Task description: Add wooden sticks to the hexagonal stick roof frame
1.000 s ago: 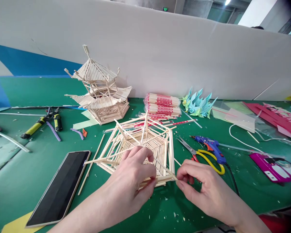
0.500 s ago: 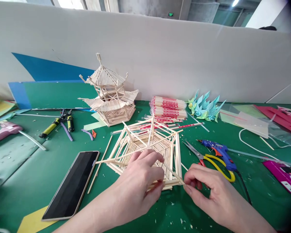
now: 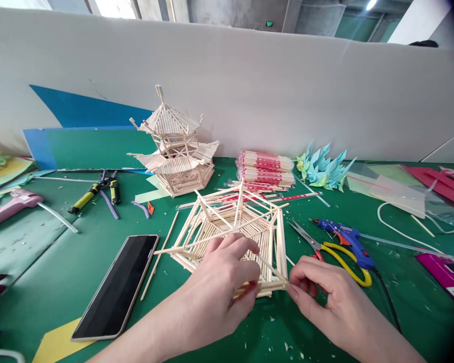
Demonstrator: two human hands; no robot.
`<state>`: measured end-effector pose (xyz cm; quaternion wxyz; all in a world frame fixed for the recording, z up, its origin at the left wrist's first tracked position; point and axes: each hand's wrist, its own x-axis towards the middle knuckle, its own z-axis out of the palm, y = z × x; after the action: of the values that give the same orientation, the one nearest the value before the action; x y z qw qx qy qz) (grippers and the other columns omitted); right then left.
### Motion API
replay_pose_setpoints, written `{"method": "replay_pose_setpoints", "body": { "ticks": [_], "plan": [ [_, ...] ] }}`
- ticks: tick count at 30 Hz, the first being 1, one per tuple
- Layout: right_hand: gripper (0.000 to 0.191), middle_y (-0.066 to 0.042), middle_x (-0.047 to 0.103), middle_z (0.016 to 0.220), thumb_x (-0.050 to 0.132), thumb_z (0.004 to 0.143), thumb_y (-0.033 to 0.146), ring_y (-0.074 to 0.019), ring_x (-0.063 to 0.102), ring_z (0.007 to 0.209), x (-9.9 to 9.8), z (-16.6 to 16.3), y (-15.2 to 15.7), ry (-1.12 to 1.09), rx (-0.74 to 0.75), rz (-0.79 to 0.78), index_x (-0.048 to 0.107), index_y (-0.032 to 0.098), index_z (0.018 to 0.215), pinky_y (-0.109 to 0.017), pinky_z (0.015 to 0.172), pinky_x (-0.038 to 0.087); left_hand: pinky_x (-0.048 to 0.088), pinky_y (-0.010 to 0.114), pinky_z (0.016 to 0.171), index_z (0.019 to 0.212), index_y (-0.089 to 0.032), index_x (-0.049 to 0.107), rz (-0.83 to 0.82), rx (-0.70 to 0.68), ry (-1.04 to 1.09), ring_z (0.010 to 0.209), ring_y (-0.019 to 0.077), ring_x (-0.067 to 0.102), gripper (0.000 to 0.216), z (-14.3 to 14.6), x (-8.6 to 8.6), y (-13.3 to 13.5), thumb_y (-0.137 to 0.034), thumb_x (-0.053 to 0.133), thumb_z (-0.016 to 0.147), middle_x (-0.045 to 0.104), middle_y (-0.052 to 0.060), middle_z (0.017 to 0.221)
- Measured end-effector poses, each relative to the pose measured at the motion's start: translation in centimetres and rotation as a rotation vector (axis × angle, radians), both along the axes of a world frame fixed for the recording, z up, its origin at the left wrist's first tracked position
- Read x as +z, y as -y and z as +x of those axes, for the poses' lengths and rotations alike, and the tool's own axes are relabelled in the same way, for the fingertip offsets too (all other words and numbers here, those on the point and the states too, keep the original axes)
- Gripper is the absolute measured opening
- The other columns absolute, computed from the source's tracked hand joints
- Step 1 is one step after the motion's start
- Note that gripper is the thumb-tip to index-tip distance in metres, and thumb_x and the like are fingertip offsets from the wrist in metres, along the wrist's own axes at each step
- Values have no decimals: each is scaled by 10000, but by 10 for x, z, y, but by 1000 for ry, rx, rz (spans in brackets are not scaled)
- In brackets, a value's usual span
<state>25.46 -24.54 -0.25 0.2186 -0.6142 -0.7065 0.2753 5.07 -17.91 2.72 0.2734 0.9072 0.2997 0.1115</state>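
Note:
In the head view, a hexagonal frame of thin wooden sticks lies on the table, with long sticks meeting in a raised centre. My left hand reaches over its front part, fingers curled around a wooden stick that slopes from the centre towards the front right corner. At that corner my right hand pinches the stick's outer end between thumb and fingertips. Part of the frame is hidden under my left hand, as is the stick's inner end.
Behind stand a stick pagoda, packed stick bundles and blue folded paper. Scissors and a blue glue gun lie right; a phone, loose stick, pliers and pink glue gun lie left.
The whole view has shifted slightly, so things appear a little further right. Both hands keep nearly the same hold at the frame; the stick's outer end stays at the front right corner.

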Motion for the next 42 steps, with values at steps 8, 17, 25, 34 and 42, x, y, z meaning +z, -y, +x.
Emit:
{"method": "replay_pose_setpoints", "body": {
  "ticks": [8,17,25,34,42],
  "plan": [
    [189,36,485,637,482,839,227,-110,478,582,-2,-1,0,14,-6,18,448,223,653,-212,569,431,382,409,857,692,-175,513,3,-3,16,1008,191,492,134,-2,-2,0,-92,491,793,533,14,1064],
    [177,31,482,662,475,850,214,-112,458,600,-3,2,2,-24,-1,-16,445,222,676,-219,590,417,386,406,812,669,-176,518,-1,-8,-19,973,209,492,153,0,0,0,-72,478,774,535,35,1049],
    [168,37,473,656,482,831,179,-111,450,606,-2,1,2,-30,-8,-19,447,221,672,-225,611,408,381,397,811,681,-181,511,-9,-18,0,959,199,494,147,1,-2,-1,-75,472,775,528,22,1045],
    [172,40,467,648,483,825,178,-108,449,595,-1,0,0,-23,-14,-14,437,218,665,-230,605,405,382,411,799,674,-175,527,13,4,-21,953,211,501,166,1,1,-1,-49,461,761,540,34,1039],
    [182,37,482,645,478,826,190,-110,466,593,-2,0,2,12,0,-3,425,219,655,-218,574,406,375,439,834,678,-173,518,-1,9,-20,979,217,507,144,1,2,1,-66,481,767,551,30,1057]
  ]
}}
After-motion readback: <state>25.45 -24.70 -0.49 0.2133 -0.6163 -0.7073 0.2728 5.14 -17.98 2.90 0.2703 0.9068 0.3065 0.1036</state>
